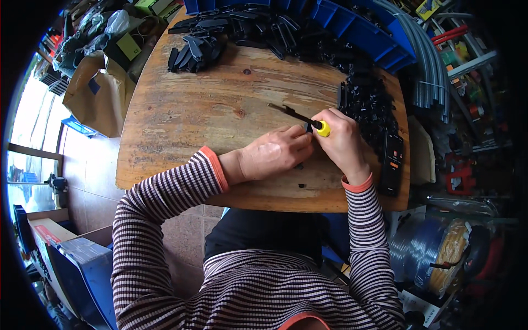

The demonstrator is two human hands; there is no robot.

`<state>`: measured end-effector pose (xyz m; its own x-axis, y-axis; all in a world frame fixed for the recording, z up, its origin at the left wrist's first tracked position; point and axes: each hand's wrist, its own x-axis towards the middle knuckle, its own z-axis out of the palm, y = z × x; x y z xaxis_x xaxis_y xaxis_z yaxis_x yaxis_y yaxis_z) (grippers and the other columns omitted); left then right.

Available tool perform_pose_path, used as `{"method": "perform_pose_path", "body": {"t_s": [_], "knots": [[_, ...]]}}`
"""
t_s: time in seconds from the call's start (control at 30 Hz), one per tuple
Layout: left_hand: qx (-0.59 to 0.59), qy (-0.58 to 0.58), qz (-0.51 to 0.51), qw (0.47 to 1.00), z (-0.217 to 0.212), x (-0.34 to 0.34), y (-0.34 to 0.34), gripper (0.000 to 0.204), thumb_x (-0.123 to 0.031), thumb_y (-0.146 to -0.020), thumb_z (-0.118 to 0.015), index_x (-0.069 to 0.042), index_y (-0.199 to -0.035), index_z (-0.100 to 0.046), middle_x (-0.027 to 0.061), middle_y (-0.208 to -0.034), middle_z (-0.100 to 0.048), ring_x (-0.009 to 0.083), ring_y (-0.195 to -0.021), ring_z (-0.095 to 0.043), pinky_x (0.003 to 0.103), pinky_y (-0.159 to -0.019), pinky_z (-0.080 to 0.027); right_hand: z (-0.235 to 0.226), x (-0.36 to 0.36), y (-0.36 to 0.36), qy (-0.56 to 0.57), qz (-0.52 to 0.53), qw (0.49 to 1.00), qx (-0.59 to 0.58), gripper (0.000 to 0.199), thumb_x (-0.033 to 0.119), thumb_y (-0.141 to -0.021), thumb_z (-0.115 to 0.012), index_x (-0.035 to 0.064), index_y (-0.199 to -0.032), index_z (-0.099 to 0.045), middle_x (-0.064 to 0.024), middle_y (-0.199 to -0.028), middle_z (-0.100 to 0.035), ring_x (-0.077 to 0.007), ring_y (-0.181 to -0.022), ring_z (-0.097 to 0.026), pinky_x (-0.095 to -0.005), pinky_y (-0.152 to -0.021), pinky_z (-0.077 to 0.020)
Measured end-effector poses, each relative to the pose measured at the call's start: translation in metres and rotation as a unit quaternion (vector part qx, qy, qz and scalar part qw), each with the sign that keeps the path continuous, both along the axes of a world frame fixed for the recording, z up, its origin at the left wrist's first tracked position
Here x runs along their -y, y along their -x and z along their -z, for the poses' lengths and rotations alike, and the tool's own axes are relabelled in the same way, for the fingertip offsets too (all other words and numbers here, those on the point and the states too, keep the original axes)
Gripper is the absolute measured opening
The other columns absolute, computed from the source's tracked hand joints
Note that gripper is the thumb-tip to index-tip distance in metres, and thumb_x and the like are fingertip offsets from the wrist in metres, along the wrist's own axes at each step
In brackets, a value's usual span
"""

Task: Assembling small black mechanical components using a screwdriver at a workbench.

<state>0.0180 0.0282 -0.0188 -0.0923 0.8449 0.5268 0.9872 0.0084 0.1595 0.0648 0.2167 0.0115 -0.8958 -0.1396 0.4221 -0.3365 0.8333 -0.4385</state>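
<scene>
Near the middle of the wooden table [181, 121], my two hands meet. My right hand [340, 137] is closed on a slim tool with a yellow and black end [323, 129]; its exact kind is not clear. From that end, a long thin dark piece [294, 114] points up and to the left over the wood. My left hand [275, 148] is closed, palm down, its fingertips against a small dark part [308, 127] beside the right thumb. Most of that part is hidden by the fingers. A small dark bit [299, 166] lies just below the left fingers.
Black plastic pieces [264, 27] are heaped along the far edge, with a smaller pile [192, 54] at far left. Small black parts [368, 107] cover the right side, beside a black phone-like device [391, 159]. Blue bins [363, 33] stand behind; grey tubes [432, 66] lie beyond.
</scene>
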Motion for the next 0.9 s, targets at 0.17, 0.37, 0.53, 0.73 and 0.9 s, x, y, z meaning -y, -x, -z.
{"method": "perform_pose_path", "body": {"t_s": [0.17, 0.37, 0.53, 0.73, 0.9], "knots": [[-0.011, 0.046, 0.002, 0.999, 0.001, 0.001, -0.007, 0.038, -0.015, -0.072, -0.062, 0.002, -0.106, -0.059, 0.0147, -0.108, -0.057, 0.0256, -0.095, -0.057, 0.033, -0.081, -0.051, -0.008, 0.004, 0.002, -0.07, -0.003, 0.997, 0.015, 0.014, 0.001, -0.075, -0.069, 0.0002, -0.084, -0.059, -0.0155, -0.077, -0.063, -0.0321, -0.07, -0.063, -0.0348, -0.06, -0.0492], [-0.047, 0.068, -0.012, 0.996, -0.001, 0.005, -0.008, 0.038, -0.017, -0.072, -0.061, 0.003, -0.105, -0.058, 0.0139, -0.104, -0.057, 0.024, -0.092, -0.058, 0.032, -0.079, -0.051, -0.041, 0.004, 0.022, 0.284, -0.013, 0.958, -0.039, 0.013, 0.01, -0.083, -0.07, 0.0018, -0.086, -0.06, -0.0086, -0.077, -0.063, -0.0123, -0.066, -0.057, -0.0247, -0.059, -0.0447], [-0.033, 0.052, 0.01, 0.998, -0.003, -0.009, -0.003, 0.035, -0.017, -0.073, -0.062, -0.002, -0.104, -0.059, 0.0115, -0.106, -0.058, 0.0229, -0.092, -0.058, 0.032, -0.079, -0.05, -0.009, 0.012, 0.028, 0.401, -0.011, 0.916, -0.035, 0.013, 0.016, -0.091, -0.065, 0.0042, -0.088, -0.061, -0.0042, -0.076, -0.063, -0.0053, -0.065, -0.052, -0.0199, -0.06, -0.0429], [-0.043, 0.042, 0.037, 0.998, -0.009, -0.027, 0.027, 0.041, -0.017, -0.071, -0.069, -0.01, -0.11, -0.058, 0.0087, -0.108, -0.059, 0.0263, -0.096, -0.059, 0.039, -0.081, -0.05, -0.038, -0.051, -0.008, 0.284, 0.181, 0.938, -0.085, 0.016, 0.016, -0.086, -0.07, 0.0021, -0.085, -0.062, -0.0057, -0.073, -0.063, -0.0109, -0.062, -0.056, -0.0257, -0.061, -0.046], [0.264, 0.016, -0.084, 0.961, -0.001, -0.071, 0.073, 0.046, -0.017, -0.071, -0.071, -0.009, -0.114, -0.056, 0.0135, -0.112, -0.057, 0.0337, -0.099, -0.059, 0.044, -0.081, -0.049, 0.009, -0.071, -0.001, 0.06, 0.239, 0.966, 0.079, 0.021, 0.014, -0.076, -0.074, -0.0015, -0.084, -0.062, -0.0153, -0.08, -0.065, -0.0276, -0.071, -0.064, -0.0352, -0.066, -0.0487]]}}
